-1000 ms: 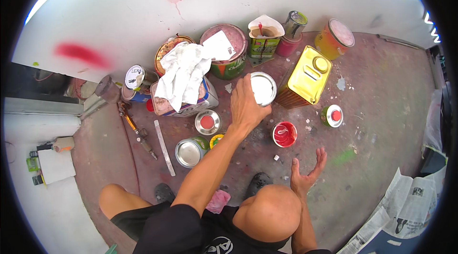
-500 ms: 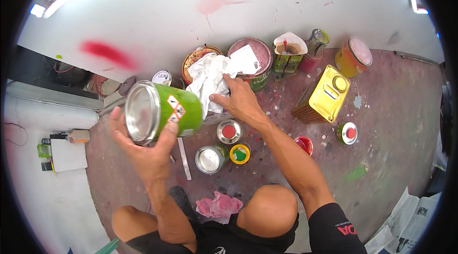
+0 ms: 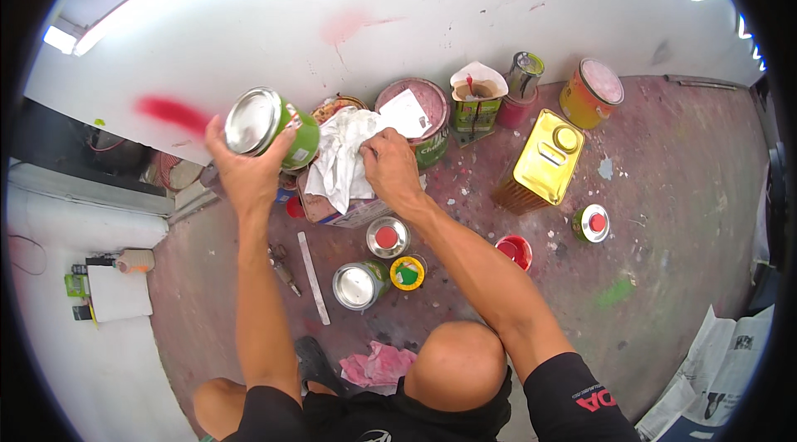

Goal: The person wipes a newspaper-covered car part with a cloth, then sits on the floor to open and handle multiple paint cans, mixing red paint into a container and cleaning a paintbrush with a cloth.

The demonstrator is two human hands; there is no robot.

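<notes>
Left hand [image 3: 249, 172] set wide, holding cylindrical green can [image 3: 286, 131] aloft near white wall [image 3: 432, 19]; can tilted, smooth metal end toward camera, left of rumpled white cloth [image 3: 340, 161]. Right hand [image 3: 393, 172] at cloth's right edge, fingers curled narrow; cannot tell whether pinching it. Broad floor [image 3: 672, 210] stretch between small red-capped can [image 3: 593, 224] and creased newspaper [image 3: 718, 371]. Boxy gold tin [image 3: 548, 161] glossy.

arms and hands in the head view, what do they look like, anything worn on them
The left grip and right grip are bare hands, with no gloves or watch visible. The left sleeve and right sleeve are short and black; the right has red lettering.
</notes>
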